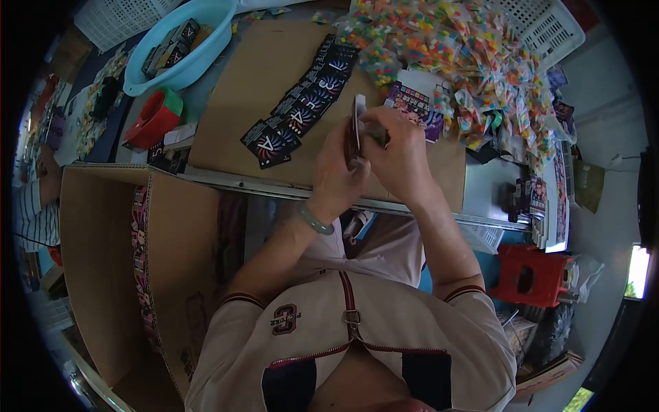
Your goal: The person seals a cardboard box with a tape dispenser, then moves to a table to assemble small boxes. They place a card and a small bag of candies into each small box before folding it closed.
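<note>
Over the front part of a brown cardboard sheet (237, 103), my left hand (338, 168) is wrapped round a small thin box (357, 127) held on edge. My right hand (401, 151) is closed at the box's right side, its fingertips bent inward; whether they pinch anything is hidden. A long fanned row of black printed packets (305, 103) lies on the cardboard to the left of both hands. Just beyond my right hand are colourful printed cards (412, 103). A large heap of clear bags with bright candies (453, 48) spreads behind them.
A blue basin (223, 31) with black packets stands at the back left, near a red tape roll (147, 123). An open carton (96, 226) is below left. White baskets (542, 31) stand at the back; a red stool (528, 275) is lower right. Another person's arm (49, 182) shows far left.
</note>
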The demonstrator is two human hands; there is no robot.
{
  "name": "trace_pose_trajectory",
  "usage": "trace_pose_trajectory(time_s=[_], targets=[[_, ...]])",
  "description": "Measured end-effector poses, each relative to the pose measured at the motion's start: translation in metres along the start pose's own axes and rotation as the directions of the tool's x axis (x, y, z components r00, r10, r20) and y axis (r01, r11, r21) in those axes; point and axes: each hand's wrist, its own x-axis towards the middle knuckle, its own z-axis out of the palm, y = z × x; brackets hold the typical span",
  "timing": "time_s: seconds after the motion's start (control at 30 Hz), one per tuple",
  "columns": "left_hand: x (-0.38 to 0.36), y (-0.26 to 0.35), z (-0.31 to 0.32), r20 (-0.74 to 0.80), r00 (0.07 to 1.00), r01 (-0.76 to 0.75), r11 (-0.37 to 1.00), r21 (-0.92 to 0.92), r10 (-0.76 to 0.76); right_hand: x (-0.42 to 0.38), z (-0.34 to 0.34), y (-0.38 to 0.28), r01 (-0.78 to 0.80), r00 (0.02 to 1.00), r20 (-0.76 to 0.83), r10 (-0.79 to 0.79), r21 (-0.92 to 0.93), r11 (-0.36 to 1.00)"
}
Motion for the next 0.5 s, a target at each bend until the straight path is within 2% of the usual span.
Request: trace_pose_trajectory(time_s=[0.07, 0.1, 0.17, 0.2, 0.27, 0.4, 0.47, 0.5], targets=[[0.01, -0.007, -0.013, 0.119, 0.99, 0.05, 0.981, 0.19, -0.073, 0.001, -0.005, 0.002, -0.01, 1.0, 0.03, 0.008, 0.08, 0.997], [0.014, -0.007, -0.019, 0.126, 0.99, 0.046, 0.981, 0.187, -0.07, 0.004, -0.011, 0.003, -0.013, 1.0, 0.024, 0.012, 0.076, 0.997], [0.022, 0.0, -0.035, 0.255, 0.967, -0.015, 0.997, 0.082, -0.006, 0.012, -0.027, 0.002, -0.132, 0.976, 0.193, 0.099, 0.166, 0.977], [0.024, 0.0, -0.042, 0.258, 0.966, -0.013, 0.996, 0.085, -0.01, 0.015, -0.03, 0.003, -0.136, 0.976, 0.193, 0.102, 0.17, 0.976], [0.029, 0.001, -0.052, 0.362, 0.932, 0.007, 1.0, 0.001, -0.006, 0.023, -0.033, 0.005, 0.048, 0.935, 0.343, -0.086, 0.119, 0.992], [0.034, 0.004, -0.064, 0.417, 0.901, 0.122, 0.992, 0.017, -0.118, 0.034, -0.034, -0.003, 0.136, 0.938, 0.299, -0.173, 0.141, 0.981], [0.033, -0.004, -0.066, 0.436, 0.897, 0.106, 0.993, -0.052, -0.073, 0.038, -0.043, -0.011, -0.076, 0.984, 0.17, 0.046, 0.179, 0.981], [0.033, -0.006, -0.066, 0.43, 0.9, 0.107, 0.993, -0.054, -0.074, 0.038, -0.044, -0.01, -0.074, 0.984, 0.175, 0.042, 0.179, 0.981]])
